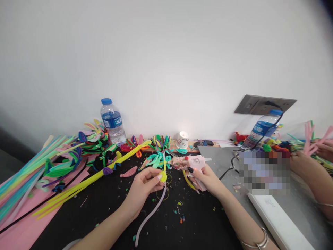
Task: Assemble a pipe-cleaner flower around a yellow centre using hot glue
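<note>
Between its thumb and fingers, my left hand (145, 185) pinches a small yellow pipe-cleaner coil (163, 176). A pale lilac pipe cleaner (154, 216) trails down from the coil over the black mat, and a yellow strand rises above it. My right hand (208, 178) is wrapped round the handle of a pale pink hot glue gun (195, 161). Its beaded, decorated front points left, the tip close to the strand above the coil. A clear glue stick (207, 159) sticks out of the back. Turquoise pipe-cleaner petals (156, 159) lie just behind the left hand.
Bundled pipe cleaners (23, 180) and finished flower shapes crowd the left. Two water bottles (112, 121) stand by the wall, near a lit candle in a paper cup (181, 140). A white power strip (278, 222) lies right, below a co-worker's hands (303, 166). A cord hangs from the wall socket (265, 105).
</note>
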### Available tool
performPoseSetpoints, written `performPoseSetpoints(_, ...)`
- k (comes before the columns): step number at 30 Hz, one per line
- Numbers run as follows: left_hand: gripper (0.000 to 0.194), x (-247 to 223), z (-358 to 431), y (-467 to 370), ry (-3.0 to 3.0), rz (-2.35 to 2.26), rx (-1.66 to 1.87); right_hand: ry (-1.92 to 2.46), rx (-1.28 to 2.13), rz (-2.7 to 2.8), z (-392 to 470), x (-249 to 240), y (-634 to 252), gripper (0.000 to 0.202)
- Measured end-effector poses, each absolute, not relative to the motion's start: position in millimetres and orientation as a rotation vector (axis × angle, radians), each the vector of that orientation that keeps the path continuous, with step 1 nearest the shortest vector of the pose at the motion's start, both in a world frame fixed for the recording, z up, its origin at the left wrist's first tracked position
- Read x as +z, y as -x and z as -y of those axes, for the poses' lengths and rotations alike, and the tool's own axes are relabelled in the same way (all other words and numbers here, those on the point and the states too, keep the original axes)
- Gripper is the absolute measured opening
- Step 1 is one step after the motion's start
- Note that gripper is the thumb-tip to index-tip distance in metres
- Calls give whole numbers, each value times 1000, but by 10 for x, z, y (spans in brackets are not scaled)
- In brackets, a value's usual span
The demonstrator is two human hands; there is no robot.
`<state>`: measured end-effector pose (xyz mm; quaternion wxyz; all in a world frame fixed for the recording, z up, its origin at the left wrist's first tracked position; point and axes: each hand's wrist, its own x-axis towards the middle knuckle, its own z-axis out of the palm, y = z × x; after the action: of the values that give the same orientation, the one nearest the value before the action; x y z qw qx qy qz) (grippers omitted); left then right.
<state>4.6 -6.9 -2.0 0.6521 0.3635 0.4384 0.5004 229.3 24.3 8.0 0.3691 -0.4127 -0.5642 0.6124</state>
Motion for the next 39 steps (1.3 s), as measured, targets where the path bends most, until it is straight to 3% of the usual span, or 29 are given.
performPoseSetpoints(16,19,-6,52,-42,-802,-1014,1193,1160,1626,1568,-240,12,-2338,34)
performPoseSetpoints(39,14,-34,50,-44,-828,-995,1144,1010,1619,1440,-252,69,-2305,40)
